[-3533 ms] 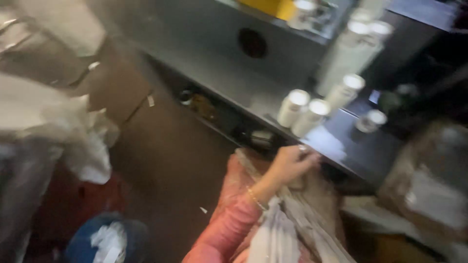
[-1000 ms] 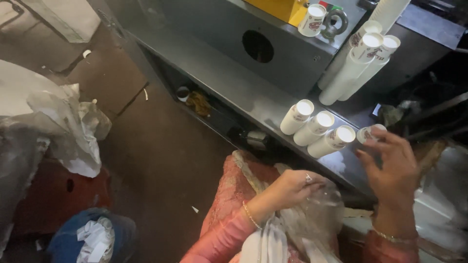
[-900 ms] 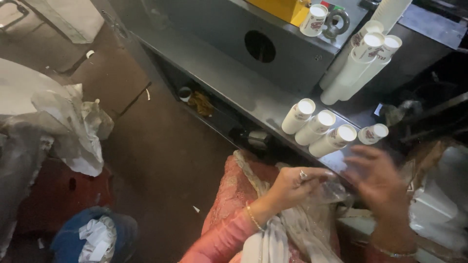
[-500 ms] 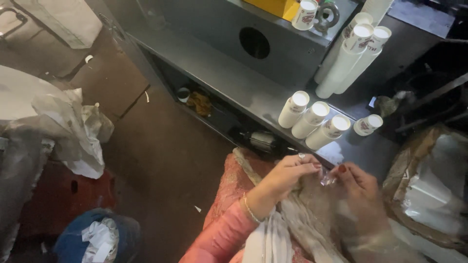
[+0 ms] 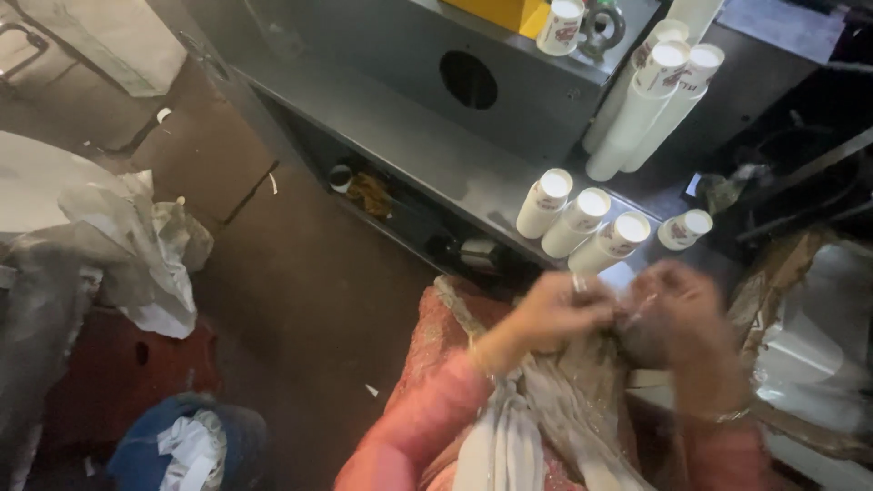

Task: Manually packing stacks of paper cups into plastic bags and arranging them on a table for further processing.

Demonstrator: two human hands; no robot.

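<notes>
My left hand (image 5: 555, 314) and my right hand (image 5: 677, 314) meet close together over a crumpled clear plastic bag (image 5: 582, 400) that hangs in front of me. Both hands are blurred and pinch the bag's top between the fingers. Just beyond them, several stacks of white paper cups (image 5: 582, 218) lie tilted on a grey metal shelf (image 5: 427, 155). A short single stack (image 5: 684, 227) lies to their right. Taller cup stacks (image 5: 650, 100) lean at the back right.
A lone paper cup (image 5: 559, 25) stands on the upper ledge beside a yellow box (image 5: 509, 11). Crumpled plastic sheeting (image 5: 109, 245) lies left on the brown floor (image 5: 300, 300). A blue bin with white waste (image 5: 182, 445) sits at lower left. A cardboard box (image 5: 809, 309) is at right.
My right hand came down from the cup stacks to join my left hand at the top of the plastic bag. The view shifted slightly.
</notes>
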